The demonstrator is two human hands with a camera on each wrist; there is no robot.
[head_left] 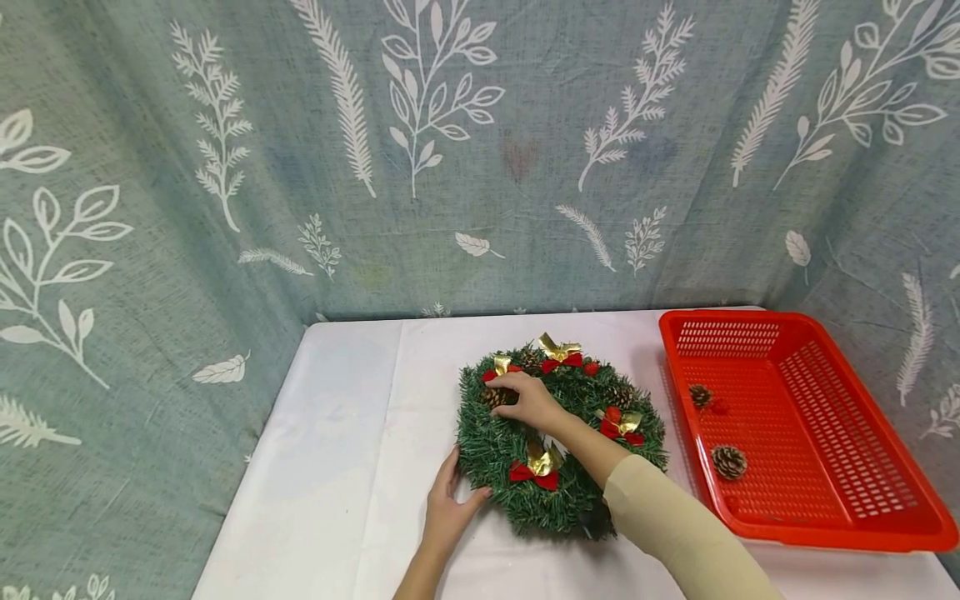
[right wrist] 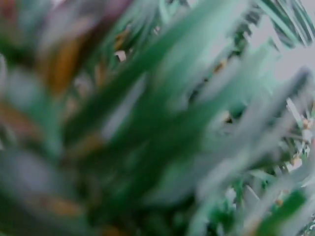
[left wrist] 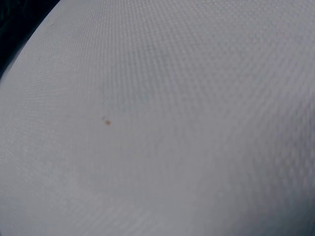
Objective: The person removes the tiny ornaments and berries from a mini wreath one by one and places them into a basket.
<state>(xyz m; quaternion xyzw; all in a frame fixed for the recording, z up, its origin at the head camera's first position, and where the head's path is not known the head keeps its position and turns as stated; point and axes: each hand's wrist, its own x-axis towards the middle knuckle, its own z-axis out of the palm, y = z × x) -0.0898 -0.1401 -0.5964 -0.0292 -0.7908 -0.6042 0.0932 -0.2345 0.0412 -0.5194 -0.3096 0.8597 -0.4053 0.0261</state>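
Note:
A green tinsel wreath (head_left: 487, 450) lies on the white-covered table, trimmed with several red-and-gold bows (head_left: 536, 473). Over its upper left part, my right hand (head_left: 538, 406) holds a pine cone (head_left: 492, 397) between thumb and fingers, just below another bow (head_left: 502, 367). Against the lower left edge of the wreath rests my left hand (head_left: 447, 510), thumb and fingers spread. Blurred green tinsel strands (right wrist: 162, 113) fill the right wrist view, hiding the fingers. Only white cloth (left wrist: 162, 137) shows in the left wrist view.
On the right stands a red plastic basket (head_left: 678, 425) with a perforated base. Two pine cones, one nearer (head_left: 729, 462) and one farther (head_left: 700, 395), lie inside along its left wall, with small red pieces (head_left: 720, 407). A patterned grey-green curtain (head_left: 517, 233) hangs behind the table.

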